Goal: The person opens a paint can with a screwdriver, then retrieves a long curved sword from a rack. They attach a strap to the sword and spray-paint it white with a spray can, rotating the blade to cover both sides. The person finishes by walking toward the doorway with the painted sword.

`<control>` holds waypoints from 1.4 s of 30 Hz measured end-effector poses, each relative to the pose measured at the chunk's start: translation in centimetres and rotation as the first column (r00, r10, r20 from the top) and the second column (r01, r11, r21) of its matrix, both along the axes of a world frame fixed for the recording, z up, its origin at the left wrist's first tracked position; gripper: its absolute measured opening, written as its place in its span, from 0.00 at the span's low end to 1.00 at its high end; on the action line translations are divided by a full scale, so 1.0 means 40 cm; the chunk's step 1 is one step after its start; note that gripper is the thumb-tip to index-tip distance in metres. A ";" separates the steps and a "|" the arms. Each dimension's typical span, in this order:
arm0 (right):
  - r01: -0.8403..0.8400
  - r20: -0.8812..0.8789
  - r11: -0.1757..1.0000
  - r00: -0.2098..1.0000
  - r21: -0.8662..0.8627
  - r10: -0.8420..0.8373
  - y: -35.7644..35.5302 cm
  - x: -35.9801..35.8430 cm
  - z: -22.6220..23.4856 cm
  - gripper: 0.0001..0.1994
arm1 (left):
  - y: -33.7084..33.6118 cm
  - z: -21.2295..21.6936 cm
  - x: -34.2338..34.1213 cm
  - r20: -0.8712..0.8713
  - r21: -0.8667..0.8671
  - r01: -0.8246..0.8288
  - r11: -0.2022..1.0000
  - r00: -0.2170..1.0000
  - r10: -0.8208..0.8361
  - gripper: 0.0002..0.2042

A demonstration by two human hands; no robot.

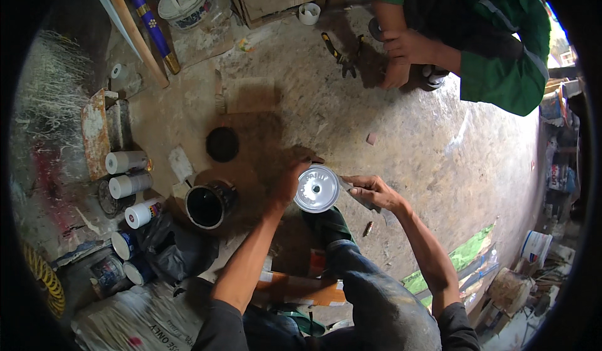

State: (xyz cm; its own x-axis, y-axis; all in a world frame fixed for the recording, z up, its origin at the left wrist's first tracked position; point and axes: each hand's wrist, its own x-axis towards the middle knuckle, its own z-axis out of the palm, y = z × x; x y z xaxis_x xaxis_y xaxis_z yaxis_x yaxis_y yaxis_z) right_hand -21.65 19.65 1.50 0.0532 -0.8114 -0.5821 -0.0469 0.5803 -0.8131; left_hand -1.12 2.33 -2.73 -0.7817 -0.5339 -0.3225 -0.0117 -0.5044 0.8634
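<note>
A round, shiny silver metal piece point(318, 189) with a small hole in its middle and raised lettering faces up above my lap. My left hand point(295, 182) grips it by the left edge, its fingers wrapped behind and partly hidden. At the opposite edge, my right hand point(378, 192) is closed on a dark, thin flat piece point(364, 203) that looks like sandpaper, close against the metal rim. Whether it touches the rim I cannot tell. A small copper-coloured cylinder point(368, 228) lies on the floor below my right hand.
A co-worker's green sleeves point(501, 78) and hands are at upper right, beside yellow-and-black pliers point(342, 56). To my left stand a bucket of dark liquid point(205, 205), a black round lid point(222, 144) and several spray cans point(130, 185). A pinkish scrap point(371, 138) lies ahead.
</note>
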 end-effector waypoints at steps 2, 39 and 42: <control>0.078 0.142 0.997 0.987 -0.029 -0.073 0.009 -0.005 -0.030 0.24 | 0.007 0.002 -0.002 0.090 0.042 -0.034 0.999 0.996 0.030 0.15; 0.232 -0.293 0.908 0.893 -0.348 -0.341 0.105 0.190 -0.081 0.22 | 0.052 -0.070 0.062 0.062 0.309 -0.110 0.945 0.993 0.096 0.20; 0.182 -0.339 0.892 0.878 -0.414 -0.337 0.107 0.187 -0.070 0.22 | 0.036 -0.041 0.066 0.129 0.318 -0.084 0.944 0.991 0.044 0.21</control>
